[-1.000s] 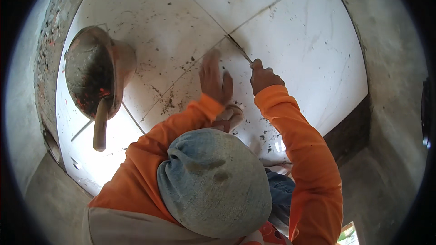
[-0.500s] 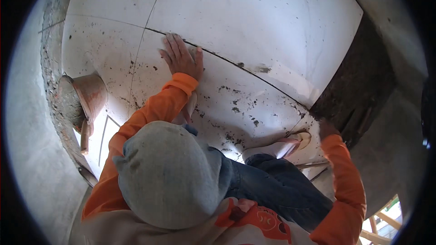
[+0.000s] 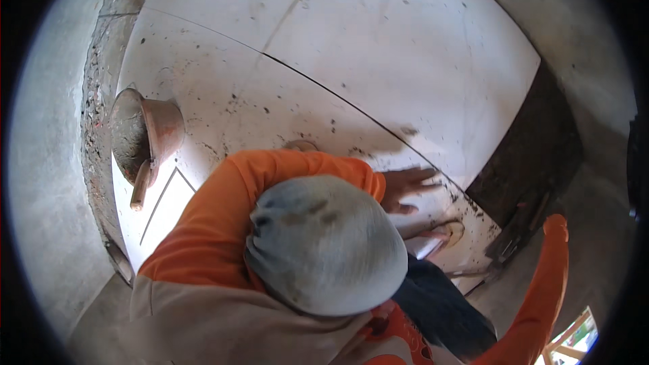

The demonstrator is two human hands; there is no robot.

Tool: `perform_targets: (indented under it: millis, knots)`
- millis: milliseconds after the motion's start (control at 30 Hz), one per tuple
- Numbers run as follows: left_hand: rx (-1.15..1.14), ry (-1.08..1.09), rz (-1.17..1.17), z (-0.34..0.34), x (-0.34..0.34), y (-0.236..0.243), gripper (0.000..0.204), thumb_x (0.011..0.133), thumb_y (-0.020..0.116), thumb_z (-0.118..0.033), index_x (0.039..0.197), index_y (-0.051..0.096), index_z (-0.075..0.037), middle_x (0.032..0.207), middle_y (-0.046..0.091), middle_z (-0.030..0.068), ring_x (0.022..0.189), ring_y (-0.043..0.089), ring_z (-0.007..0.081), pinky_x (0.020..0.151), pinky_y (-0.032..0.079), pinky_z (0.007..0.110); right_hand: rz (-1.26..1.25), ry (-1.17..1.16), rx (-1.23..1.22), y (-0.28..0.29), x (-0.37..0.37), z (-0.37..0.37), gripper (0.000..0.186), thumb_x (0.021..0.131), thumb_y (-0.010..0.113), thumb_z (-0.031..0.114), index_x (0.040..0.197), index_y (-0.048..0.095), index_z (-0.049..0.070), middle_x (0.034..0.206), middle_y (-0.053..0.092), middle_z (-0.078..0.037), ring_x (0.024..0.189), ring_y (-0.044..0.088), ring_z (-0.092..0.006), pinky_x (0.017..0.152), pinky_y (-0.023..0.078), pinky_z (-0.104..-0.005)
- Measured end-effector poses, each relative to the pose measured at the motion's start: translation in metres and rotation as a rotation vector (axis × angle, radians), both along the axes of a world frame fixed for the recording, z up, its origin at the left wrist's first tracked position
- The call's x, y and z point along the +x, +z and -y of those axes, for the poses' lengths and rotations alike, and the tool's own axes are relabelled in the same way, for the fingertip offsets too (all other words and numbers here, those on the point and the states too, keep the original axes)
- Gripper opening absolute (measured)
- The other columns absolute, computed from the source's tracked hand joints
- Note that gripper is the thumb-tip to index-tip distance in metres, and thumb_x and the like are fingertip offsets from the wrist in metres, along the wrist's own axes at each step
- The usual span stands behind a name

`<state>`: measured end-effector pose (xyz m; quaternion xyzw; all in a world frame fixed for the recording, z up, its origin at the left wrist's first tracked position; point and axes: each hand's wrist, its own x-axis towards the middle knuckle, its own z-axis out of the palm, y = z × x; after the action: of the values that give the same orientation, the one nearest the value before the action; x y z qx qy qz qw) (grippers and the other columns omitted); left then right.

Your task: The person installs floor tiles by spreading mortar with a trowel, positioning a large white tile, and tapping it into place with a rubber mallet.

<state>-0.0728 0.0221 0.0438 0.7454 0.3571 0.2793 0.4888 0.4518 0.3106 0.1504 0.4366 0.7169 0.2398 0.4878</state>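
Note:
My left hand (image 3: 407,186) lies on the large white tile (image 3: 284,105), fingers spread, close to the dark joint between two tiles. The arm in its orange sleeve crosses in front of my body to the right. At the right, my right arm's orange sleeve (image 3: 551,257) reaches beside the strip of dark soil (image 3: 531,142). The right hand itself is hard to make out against the dark ground there. A dark, flat object (image 3: 503,249) lies near it by the tile's edge; its kind is unclear. My foot in a sandal (image 3: 449,233) stands on the tile near the left hand.
A reddish-brown bucket (image 3: 165,128) lies tipped on the tile at the left, its inside grey with dirt, a wooden handle (image 3: 140,186) by its mouth. Grey walls (image 3: 47,162) bound both sides. Dark crumbs dot the tiles. A grey cap (image 3: 331,243) covers the lower middle.
My left hand has slid right along the joint, from the tile's middle toward the soil strip. The right arm has moved outward to the right. The whole view has shifted somewhat.

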Motion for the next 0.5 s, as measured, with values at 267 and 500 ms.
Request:
perform_targets:
  millis: [267,500]
  knots:
    - [-0.352,0.265,0.413,0.049,-0.085,-0.019,0.052,0.087,0.053,-0.022,0.129,0.038,0.004,0.116,0.056,0.019,0.103,0.058,0.0312,0.091,0.044,0.036,-0.964,0.062,-0.689,-0.042,-0.541,0.139,0.023,0.092,0.039,0.021,0.106,0.048,0.006,0.1,0.058,-0.022,0.081,0.058,-0.0416,0.074,0.047,-0.0475]
    - [-1.284,0.265,0.841,0.054,-0.118,-0.004,0.032,0.089,0.052,-0.024,0.108,0.054,0.001,0.089,0.063,0.0102,0.074,0.062,0.0166,0.068,0.051,0.028,-0.767,-0.351,-0.75,-0.017,-0.71,0.196,0.032,0.09,0.041,0.033,0.106,0.048,0.006,0.085,0.063,-0.022,0.083,0.061,-0.0404,0.075,0.048,-0.0479]
